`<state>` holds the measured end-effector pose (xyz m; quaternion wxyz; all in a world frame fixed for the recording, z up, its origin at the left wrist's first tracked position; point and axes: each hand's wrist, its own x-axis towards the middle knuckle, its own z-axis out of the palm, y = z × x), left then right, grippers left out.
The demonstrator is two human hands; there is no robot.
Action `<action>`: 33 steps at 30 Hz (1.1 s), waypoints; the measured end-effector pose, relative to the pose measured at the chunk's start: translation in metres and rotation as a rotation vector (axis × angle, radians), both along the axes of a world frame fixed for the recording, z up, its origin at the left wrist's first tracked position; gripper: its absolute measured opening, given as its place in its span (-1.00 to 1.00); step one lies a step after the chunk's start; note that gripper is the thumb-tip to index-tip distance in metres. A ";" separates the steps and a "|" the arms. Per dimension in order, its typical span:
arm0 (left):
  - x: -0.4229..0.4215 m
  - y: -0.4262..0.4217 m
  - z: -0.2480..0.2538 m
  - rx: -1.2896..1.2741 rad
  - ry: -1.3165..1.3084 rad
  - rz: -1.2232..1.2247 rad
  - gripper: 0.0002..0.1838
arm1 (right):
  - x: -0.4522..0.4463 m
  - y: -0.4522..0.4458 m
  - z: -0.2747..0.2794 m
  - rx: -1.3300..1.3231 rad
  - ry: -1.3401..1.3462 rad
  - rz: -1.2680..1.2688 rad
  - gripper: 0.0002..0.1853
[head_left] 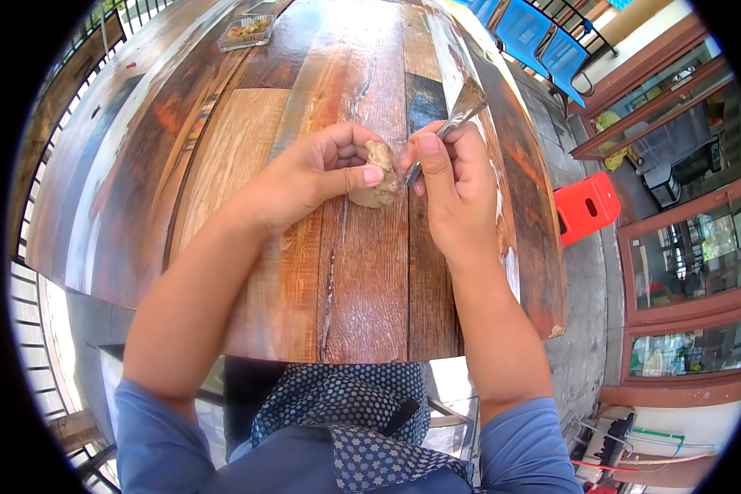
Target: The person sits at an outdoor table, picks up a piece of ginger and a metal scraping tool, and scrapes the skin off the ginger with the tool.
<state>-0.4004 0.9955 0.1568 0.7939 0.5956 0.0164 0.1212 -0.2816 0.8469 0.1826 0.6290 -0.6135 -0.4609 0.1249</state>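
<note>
My left hand [331, 167] is closed around a knobby, tan piece of ginger root [376, 191], thumb across its near side. It is held over the wooden tabletop [366, 288]. Close by on the right, my right hand [457, 177] grips a shiny metal utensil [467, 105] with a flared, flat end pointing up and away. Its narrow end comes out below the fingers, beside the ginger; whether the two touch, I cannot tell. The fingers hide the middle of the utensil, and the left fingers cover part of the ginger.
A clear plastic box [247, 33] with yellow-brown pieces sits at the table's far left. Past the right edge is a red plastic stool [589, 206]. Blue chairs [543, 41] stand at the far right, beside glazed brown-framed doors [692, 255]. A railing [37, 329] runs along the left.
</note>
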 end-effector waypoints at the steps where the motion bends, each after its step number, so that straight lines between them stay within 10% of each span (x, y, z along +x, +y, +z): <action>1: 0.000 0.000 0.001 -0.019 0.003 0.008 -0.72 | 0.001 0.000 -0.001 0.000 -0.001 0.001 -0.76; 33: 0.000 0.000 0.002 -0.001 0.002 0.009 -0.70 | -0.002 0.002 -0.004 0.031 -0.116 -0.019 -0.72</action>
